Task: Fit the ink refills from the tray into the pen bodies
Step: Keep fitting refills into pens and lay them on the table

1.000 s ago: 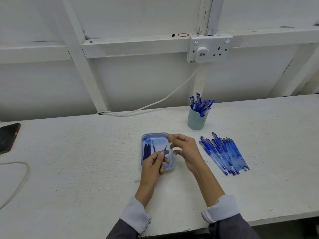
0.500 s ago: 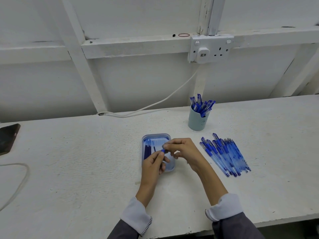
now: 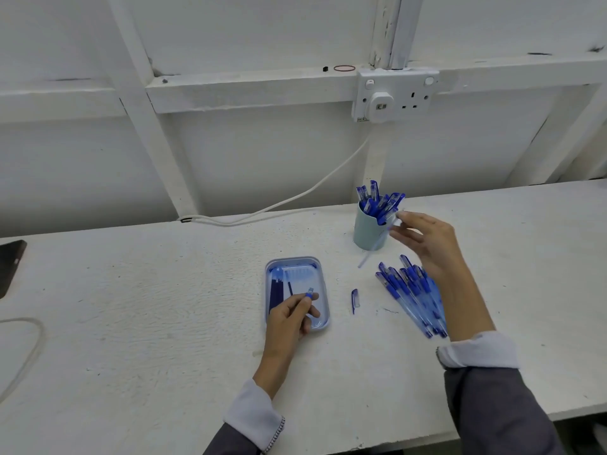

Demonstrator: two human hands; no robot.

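A light blue tray (image 3: 323, 310) with dark ink refills (image 3: 276, 295) lies mid-table. My left hand (image 3: 289, 323) rests over its near half and pinches a small blue pen part (image 3: 309, 294) between thumb and forefinger. My right hand (image 3: 427, 244) is up beside the pale cup (image 3: 368, 239) of blue pens and pinches a clear pen body (image 3: 374, 246), which slants down to the left. A row of several blue pens (image 3: 407, 297) lies under my right wrist. A loose blue cap (image 3: 354, 300) lies between tray and row.
A dark phone (image 3: 10, 267) sits at the table's far left edge, with a looped cable (image 3: 33, 349) nearer me. A white cable (image 3: 279, 205) runs along the back to the wall socket (image 3: 394, 93). The table's front edge crosses the lower right.
My hands have parted: the right one went from the tray up and right to the cup with a clear pen body. A blue cap now lies on the table. My left hand stays over the tray.
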